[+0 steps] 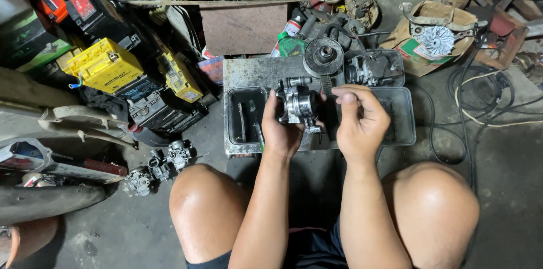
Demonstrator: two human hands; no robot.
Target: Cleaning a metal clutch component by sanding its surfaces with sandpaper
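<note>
1. Two bare knees (206, 212) are seen nearest the camera, at 6 o'clock
2. A grey metal carburetor (298, 105) is gripped by the left hand (281, 127) at frame centre, above a metal tray (249, 74)
3. The right hand (362, 122) is closed at the carburetor's 3 o'clock side; contact cannot be told
4. Yellow batteries (104, 65) lie at 10 o'clock, spare carburetors (161, 164) on the floor at 8 o'clock

Bare floor (141, 229) lies open left of the knees; yellow batteries (107, 65) and loose carburetors (161, 167) crowd the far left; black cables (469, 110) block the right; trays (246, 116) fill the centre.
</note>
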